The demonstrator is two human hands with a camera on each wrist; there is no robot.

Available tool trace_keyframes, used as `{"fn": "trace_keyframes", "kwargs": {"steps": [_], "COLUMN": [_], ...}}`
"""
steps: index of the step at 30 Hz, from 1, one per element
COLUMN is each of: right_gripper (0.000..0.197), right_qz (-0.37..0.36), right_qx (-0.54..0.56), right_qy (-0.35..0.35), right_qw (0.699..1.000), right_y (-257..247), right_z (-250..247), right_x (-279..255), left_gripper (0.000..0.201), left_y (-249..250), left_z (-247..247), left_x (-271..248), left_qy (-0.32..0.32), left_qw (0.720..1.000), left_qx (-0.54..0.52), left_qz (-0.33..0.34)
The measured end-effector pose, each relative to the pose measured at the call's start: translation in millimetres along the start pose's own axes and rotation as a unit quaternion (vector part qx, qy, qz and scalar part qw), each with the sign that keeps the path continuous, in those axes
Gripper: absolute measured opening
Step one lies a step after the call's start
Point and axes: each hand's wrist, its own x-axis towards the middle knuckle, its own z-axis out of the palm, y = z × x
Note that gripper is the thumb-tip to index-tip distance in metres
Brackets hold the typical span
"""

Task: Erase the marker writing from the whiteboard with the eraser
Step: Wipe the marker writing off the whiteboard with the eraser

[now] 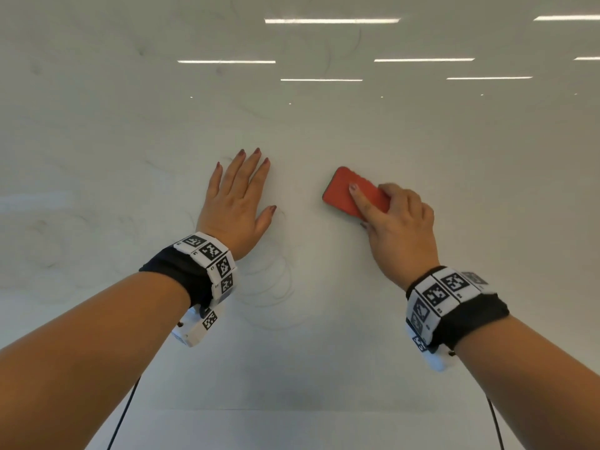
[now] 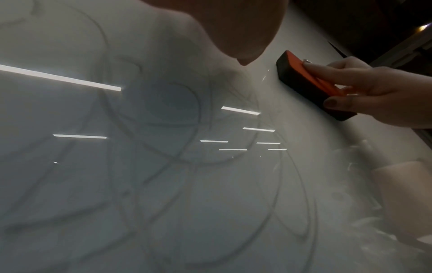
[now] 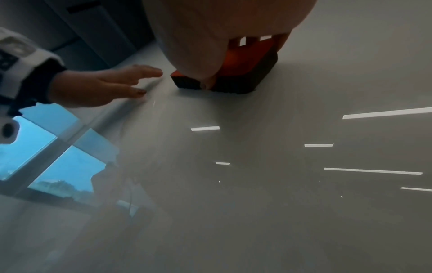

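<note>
My right hand [image 1: 401, 228] grips the red-backed block eraser with the dark felt underside [image 1: 352, 193]: my forefinger lies straight along its red back, my thumb presses the near long side, and my other fingers curl over the far side. The eraser's felt face sits flat against the glossy white whiteboard [image 1: 308, 352], its long axis slanting up and away from my palm. From the left wrist view the same eraser [image 2: 311, 85] shows its black felt edge meeting the board, with my right hand [image 2: 374, 96] wrapped over the orange-red top.

My left hand [image 1: 235, 203] lies to the left of the eraser, apart from it, flat on the board with fingers straight and slightly spread, thumb angled out toward the eraser; it holds nothing. The right wrist view shows it [image 3: 98, 86] stretched out, palm down against the surface.

Faint grey looping marker traces [image 1: 269, 280] remain on the board below and left of the eraser, near my left wrist, and they show more strongly as overlapping curves [image 2: 177, 129] in the left wrist view. Paler smudges lie further left of the eraser, beyond my left hand. Reflected ceiling light strips [image 1: 331, 21] streak the board above the eraser. Both wrists wear black bands with white coded marker tiles [image 1: 211, 264].
</note>
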Motion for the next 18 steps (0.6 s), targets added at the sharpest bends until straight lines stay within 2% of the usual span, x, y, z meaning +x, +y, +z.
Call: {"fn": "trace_keyframes", "kwargs": {"steps": [5, 11, 15, 18], "right_gripper": [0.060, 0.060, 0.065, 0.071], "right_qz": [0.039, 0.047, 0.000, -0.065], "right_qx": [0.017, 0.022, 0.020, 0.024], "right_qy": [0.010, 0.018, 0.023, 0.004], "right_qw": [0.999, 0.998, 1.000, 0.998], "right_y": [-23, -48, -71, -89], "right_z": [0, 9, 18, 29], "right_x": [27, 28, 15, -14], "left_gripper": [0.065, 0.065, 0.064, 0.064], "left_y": [-26, -38, -35, -36], "left_z": [-8, -7, -5, -4], "left_x": [3, 1, 0, -1], "left_qy": [0.002, -0.006, 0.007, 0.005], "left_qw": [1.000, 1.000, 1.000, 1.000], "left_qx": [0.016, 0.007, -0.007, -0.011], "left_qz": [-0.011, -0.003, -0.008, -0.007]}}
